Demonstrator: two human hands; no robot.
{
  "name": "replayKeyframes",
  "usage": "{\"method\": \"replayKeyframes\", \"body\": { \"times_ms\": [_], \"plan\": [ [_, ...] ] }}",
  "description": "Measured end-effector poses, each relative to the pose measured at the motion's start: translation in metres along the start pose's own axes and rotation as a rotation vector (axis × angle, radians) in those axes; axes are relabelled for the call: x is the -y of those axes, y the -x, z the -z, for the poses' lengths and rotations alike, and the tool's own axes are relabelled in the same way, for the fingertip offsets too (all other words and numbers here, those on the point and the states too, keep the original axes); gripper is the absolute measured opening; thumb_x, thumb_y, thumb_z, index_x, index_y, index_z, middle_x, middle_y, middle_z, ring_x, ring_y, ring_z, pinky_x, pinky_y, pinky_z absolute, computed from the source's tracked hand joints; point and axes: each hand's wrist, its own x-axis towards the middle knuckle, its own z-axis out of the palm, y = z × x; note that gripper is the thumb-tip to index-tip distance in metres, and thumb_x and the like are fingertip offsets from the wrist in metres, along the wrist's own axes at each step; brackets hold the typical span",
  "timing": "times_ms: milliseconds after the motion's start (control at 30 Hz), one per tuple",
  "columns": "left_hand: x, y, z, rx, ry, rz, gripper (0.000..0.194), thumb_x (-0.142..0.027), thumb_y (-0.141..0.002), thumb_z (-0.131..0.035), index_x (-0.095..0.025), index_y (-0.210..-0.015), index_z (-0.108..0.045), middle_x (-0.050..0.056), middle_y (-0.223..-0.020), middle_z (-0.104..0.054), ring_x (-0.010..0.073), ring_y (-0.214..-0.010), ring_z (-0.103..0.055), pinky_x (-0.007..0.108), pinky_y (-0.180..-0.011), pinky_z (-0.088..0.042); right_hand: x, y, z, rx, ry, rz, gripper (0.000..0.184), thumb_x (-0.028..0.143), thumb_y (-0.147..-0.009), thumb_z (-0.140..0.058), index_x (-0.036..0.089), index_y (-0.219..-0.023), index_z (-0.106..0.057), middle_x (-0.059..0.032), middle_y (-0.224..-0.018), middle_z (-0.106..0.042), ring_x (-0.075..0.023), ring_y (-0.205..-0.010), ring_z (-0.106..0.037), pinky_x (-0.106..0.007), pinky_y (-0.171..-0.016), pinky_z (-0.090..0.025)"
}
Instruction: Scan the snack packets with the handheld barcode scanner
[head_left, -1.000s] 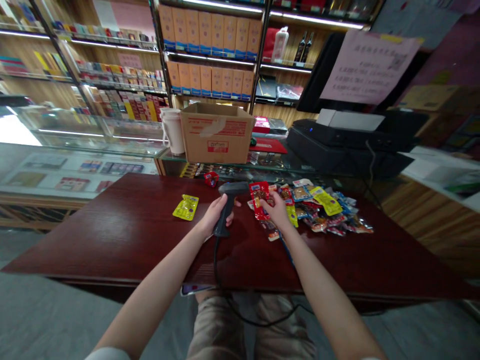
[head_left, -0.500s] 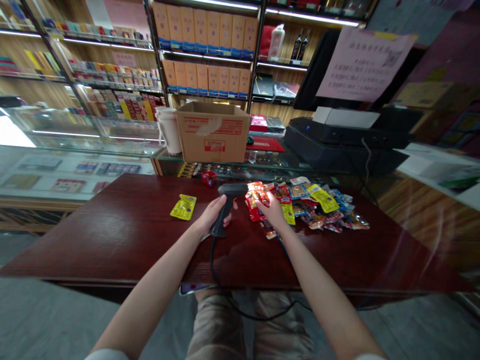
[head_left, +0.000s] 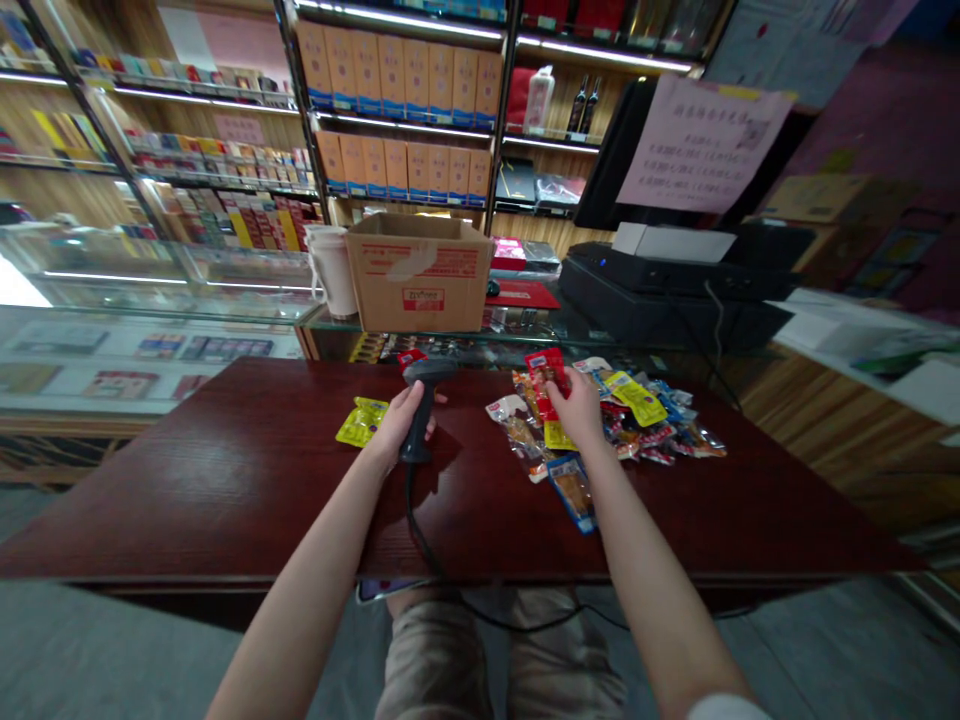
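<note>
My left hand [head_left: 403,425] is wrapped around the handle of a black barcode scanner [head_left: 420,410], its head pointing right. A cable runs down from the grip over the table's front edge. In my right hand [head_left: 581,405], between thumb and fingers, is a red snack packet [head_left: 544,372], held over the left side of a pile of snack packets [head_left: 637,415]. A blue-edged packet [head_left: 574,490] lies in front of the pile, close to my right wrist. To the left of my left hand is a yellow packet [head_left: 361,422]. Behind the scanner's head another red packet [head_left: 410,358] is partly hidden.
The dark red wooden table [head_left: 225,480] stands before a glass counter. On that counter are an open cardboard box [head_left: 420,280], a white cup [head_left: 331,272] and a black register [head_left: 667,290]. A phone-like device [head_left: 390,588] pokes out below the table edge.
The scanner's bright light on the packet has gone. My right hand has moved right and away from the scanner, which is a little further left. The blue-edged packet now shows at the front.
</note>
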Motion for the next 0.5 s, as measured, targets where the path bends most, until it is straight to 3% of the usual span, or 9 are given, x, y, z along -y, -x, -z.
{"method": "replayKeyframes", "body": {
  "times_ms": [100, 233, 300, 367, 500],
  "plan": [
    [-0.016, -0.004, 0.02, -0.235, -0.086, -0.024, 0.044, -0.057, -0.09, -0.064, -0.013, -0.093, -0.063, 0.0, -0.054, -0.061, 0.0106, -0.036, -0.052, 0.02, -0.036, -0.041, -0.008, -0.022, 0.029, -0.022, 0.29, -0.126, 0.042, 0.032, -0.091, -0.055, 0.014, -0.129, -0.055, -0.0183, -0.104, -0.072, -0.0327, -0.096, -0.066, -0.045, -0.086, -0.048],
    [-0.025, -0.009, 0.045, -0.476, -0.072, 0.001, 0.027, -0.04, -0.098, -0.059, -0.014, -0.089, -0.059, 0.003, -0.067, -0.069, 0.0097, -0.036, -0.054, 0.021, -0.035, -0.042, -0.013, -0.033, 0.043, 0.056, 0.625, -0.072, 0.032, 0.028, -0.092, -0.054, 0.011, -0.118, -0.062, -0.0225, -0.104, -0.071, -0.0356, -0.101, -0.062, -0.048, -0.091, -0.04],
    [-0.022, -0.011, 0.053, -0.541, -0.024, 0.05, 0.025, -0.036, -0.099, -0.058, -0.013, -0.088, -0.058, 0.004, -0.07, -0.07, 0.0097, -0.036, -0.055, 0.021, -0.034, -0.042, -0.014, -0.031, 0.041, 0.082, 0.716, -0.024, 0.031, 0.027, -0.092, -0.054, 0.009, -0.115, -0.064, -0.0258, -0.113, -0.068, -0.038, -0.107, -0.058, -0.049, -0.092, -0.037],
    [-0.016, -0.014, 0.058, -0.583, 0.024, 0.093, 0.026, -0.035, -0.099, -0.058, -0.012, -0.087, -0.058, 0.005, -0.07, -0.07, 0.01, -0.036, -0.055, 0.022, -0.034, -0.043, -0.014, -0.028, 0.036, 0.035, 0.739, 0.041, 0.038, 0.028, -0.091, -0.055, 0.009, -0.123, -0.062, -0.0274, -0.128, -0.061, -0.0387, -0.111, -0.054, -0.049, -0.092, -0.036],
    [-0.008, -0.018, 0.061, -0.561, 0.065, 0.126, 0.028, -0.035, -0.1, -0.057, -0.011, -0.088, -0.061, 0.006, -0.069, -0.07, 0.0098, -0.037, -0.056, 0.021, -0.034, -0.043, -0.006, -0.02, 0.019, -0.067, 0.646, 0.213, 0.046, 0.03, -0.092, -0.053, 0.013, -0.135, -0.056, -0.0241, -0.139, -0.053, -0.0372, -0.115, -0.049, -0.051, -0.097, -0.032]
  ]
}}
